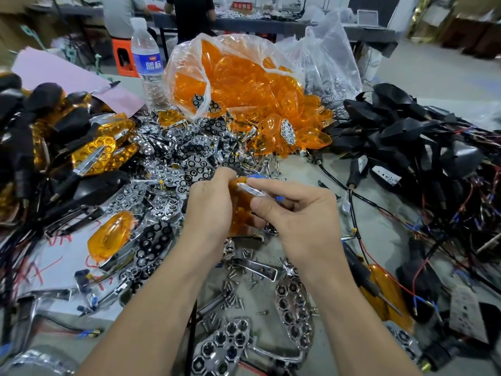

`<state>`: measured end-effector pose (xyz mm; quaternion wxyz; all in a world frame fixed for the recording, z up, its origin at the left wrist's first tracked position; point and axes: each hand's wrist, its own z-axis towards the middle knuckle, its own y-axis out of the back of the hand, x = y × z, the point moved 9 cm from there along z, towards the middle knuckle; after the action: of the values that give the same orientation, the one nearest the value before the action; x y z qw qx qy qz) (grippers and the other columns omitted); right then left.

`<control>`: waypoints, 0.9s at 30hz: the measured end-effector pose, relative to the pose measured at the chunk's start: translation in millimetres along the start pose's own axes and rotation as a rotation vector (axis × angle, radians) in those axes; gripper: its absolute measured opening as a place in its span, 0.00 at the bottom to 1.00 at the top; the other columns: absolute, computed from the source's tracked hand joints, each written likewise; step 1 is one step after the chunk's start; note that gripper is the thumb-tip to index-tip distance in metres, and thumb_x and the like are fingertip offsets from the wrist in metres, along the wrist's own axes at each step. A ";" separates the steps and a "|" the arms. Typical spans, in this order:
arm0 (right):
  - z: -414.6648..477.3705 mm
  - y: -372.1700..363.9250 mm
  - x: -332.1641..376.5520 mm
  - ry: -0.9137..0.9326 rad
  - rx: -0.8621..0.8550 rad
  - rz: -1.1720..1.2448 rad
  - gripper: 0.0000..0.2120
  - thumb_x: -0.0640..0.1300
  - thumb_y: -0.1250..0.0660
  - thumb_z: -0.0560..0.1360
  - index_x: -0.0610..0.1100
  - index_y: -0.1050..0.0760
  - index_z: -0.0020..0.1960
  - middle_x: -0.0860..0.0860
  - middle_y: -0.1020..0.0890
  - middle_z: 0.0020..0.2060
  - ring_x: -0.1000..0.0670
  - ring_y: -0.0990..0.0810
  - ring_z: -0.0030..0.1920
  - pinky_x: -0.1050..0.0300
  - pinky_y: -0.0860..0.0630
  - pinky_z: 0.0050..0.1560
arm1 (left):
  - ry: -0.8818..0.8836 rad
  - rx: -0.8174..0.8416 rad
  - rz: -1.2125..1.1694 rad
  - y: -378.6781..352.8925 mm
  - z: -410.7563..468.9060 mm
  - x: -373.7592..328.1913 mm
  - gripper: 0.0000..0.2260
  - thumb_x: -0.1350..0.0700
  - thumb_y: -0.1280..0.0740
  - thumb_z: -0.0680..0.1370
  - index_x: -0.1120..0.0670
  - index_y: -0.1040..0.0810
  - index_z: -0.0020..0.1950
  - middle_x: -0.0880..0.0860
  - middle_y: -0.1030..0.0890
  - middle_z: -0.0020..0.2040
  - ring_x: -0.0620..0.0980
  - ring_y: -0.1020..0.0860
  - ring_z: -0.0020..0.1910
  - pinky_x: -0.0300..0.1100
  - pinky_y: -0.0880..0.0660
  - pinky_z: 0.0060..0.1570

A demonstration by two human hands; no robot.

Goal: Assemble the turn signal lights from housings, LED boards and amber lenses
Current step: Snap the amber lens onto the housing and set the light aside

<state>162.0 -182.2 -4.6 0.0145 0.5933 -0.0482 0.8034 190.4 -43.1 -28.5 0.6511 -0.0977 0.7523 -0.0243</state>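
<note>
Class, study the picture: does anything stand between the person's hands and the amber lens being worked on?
Nothing visible does. The left hand already grips the amber lens, and the right hand pinches a chrome strip against its upper edge, so both hands touch the work directly.

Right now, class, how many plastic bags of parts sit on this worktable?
2. One bag of amber lenses stands open at centre back, beside the water bottle; a clear bag with silvery parts sits right of it. Piles may hide more.
</note>
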 end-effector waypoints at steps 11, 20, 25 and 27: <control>3.1 21.7 4.6 0.008 -0.114 -0.194 0.15 0.35 0.22 0.72 0.55 0.12 0.46 0.59 0.13 0.38 0.60 0.15 0.37 0.66 0.22 0.40 | 0.179 0.529 -0.067 -9.8 -3.3 4.5 0.18 0.70 0.36 0.77 0.60 0.24 0.66 0.58 0.13 0.51 0.52 0.13 0.44 0.38 0.19 0.33; 7.8 15.8 14.3 0.105 0.015 -0.372 0.16 0.34 0.22 0.72 0.56 0.12 0.48 0.62 0.15 0.40 0.60 0.19 0.38 0.71 0.29 0.40 | -0.022 0.354 0.300 5.1 5.8 -6.4 0.07 0.71 0.29 0.76 0.61 0.16 0.48 0.59 0.17 0.33 0.51 0.18 0.27 0.38 0.23 0.25; 6.0 13.4 10.3 0.079 0.015 -0.369 0.18 0.35 0.21 0.71 0.59 0.13 0.46 0.58 0.13 0.41 0.58 0.17 0.40 0.62 0.22 0.41 | 0.007 0.396 0.331 -2.0 0.8 -0.3 0.09 0.72 0.28 0.75 0.61 0.14 0.50 0.65 0.15 0.40 0.50 0.18 0.26 0.37 0.23 0.25; 7.3 13.7 7.5 0.051 0.039 -0.396 0.18 0.35 0.21 0.71 0.60 0.13 0.45 0.60 0.14 0.38 0.59 0.18 0.38 0.64 0.24 0.40 | 0.005 0.403 0.359 -4.1 -0.1 0.6 0.10 0.73 0.29 0.75 0.61 0.15 0.50 0.67 0.15 0.43 0.50 0.20 0.25 0.37 0.24 0.24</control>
<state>165.6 -196.8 3.9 0.1619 0.5709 0.0852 0.8003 190.7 -47.3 -28.4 0.6495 0.1687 0.7392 -0.0580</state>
